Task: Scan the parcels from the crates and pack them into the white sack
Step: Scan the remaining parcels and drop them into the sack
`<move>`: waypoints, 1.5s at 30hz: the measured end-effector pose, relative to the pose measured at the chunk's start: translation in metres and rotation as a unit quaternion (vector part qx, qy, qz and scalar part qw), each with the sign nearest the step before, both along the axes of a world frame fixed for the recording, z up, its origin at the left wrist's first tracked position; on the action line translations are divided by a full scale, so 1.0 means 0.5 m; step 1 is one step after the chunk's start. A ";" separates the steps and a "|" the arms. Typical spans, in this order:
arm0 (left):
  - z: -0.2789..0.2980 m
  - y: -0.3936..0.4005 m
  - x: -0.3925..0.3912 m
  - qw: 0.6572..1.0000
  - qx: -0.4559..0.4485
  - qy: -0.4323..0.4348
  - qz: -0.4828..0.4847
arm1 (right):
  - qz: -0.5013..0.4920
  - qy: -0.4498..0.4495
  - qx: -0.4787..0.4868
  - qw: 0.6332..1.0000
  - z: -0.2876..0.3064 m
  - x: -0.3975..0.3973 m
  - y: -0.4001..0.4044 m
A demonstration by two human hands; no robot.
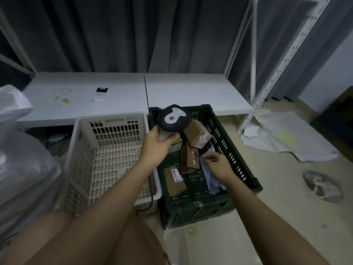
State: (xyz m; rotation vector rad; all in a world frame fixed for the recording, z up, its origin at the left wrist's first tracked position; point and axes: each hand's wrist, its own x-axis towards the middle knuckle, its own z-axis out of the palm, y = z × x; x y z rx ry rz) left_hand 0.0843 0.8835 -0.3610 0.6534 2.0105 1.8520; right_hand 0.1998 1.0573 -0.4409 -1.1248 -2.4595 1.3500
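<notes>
- Left hand (pixel 155 143) grips the scanner (pixel 174 119) by its handle, head held above the green crate (pixel 229 142).
- Right hand (pixel 217 162) reaches into the green crate, fingers curled, pinching a grey bag (pixel 210 176) beside the brown boxes (pixel 174 179).
- White crate (pixel 84 142) stands just left of the green one.
- White sack (pixel 23 165) sits at the far left.
- Table (pixel 191 88) runs behind both crates.

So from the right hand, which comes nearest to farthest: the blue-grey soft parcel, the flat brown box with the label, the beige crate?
1. Blue-grey soft parcel, right under the right hand.
2. Flat brown box, to its left in the green crate.
3. Beige crate, farther left.
</notes>
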 end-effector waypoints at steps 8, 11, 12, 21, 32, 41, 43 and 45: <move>-0.170 0.053 -0.112 0.998 -0.032 -0.048 0.017 | -0.091 -0.021 -0.042 0.995 -0.187 -0.161 0.094; -0.219 0.083 -0.149 0.997 -0.040 -0.063 0.023 | -0.114 -0.018 -0.048 0.992 -0.229 -0.220 0.141; -0.234 0.094 -0.163 0.996 -0.046 -0.067 0.021 | -0.118 -0.022 -0.044 0.992 -0.236 -0.240 0.156; -0.322 0.152 -0.248 0.993 -0.084 -0.077 0.017 | -0.118 -0.104 0.040 0.987 -0.304 -0.369 0.273; -0.349 0.135 -0.260 0.992 -0.080 -0.089 0.028 | -0.177 -0.106 0.064 0.976 -0.369 -0.424 0.277; -0.288 0.071 -0.221 0.990 -0.061 -0.112 0.064 | -0.153 0.034 -0.031 0.987 -0.285 -0.303 0.164; -0.263 0.056 -0.197 0.989 -0.047 -0.115 0.076 | -0.143 0.066 -0.019 0.987 -0.242 -0.259 0.122; -0.237 0.043 -0.169 0.990 -0.039 -0.107 0.084 | -0.125 0.107 0.001 0.986 -0.198 -0.213 0.079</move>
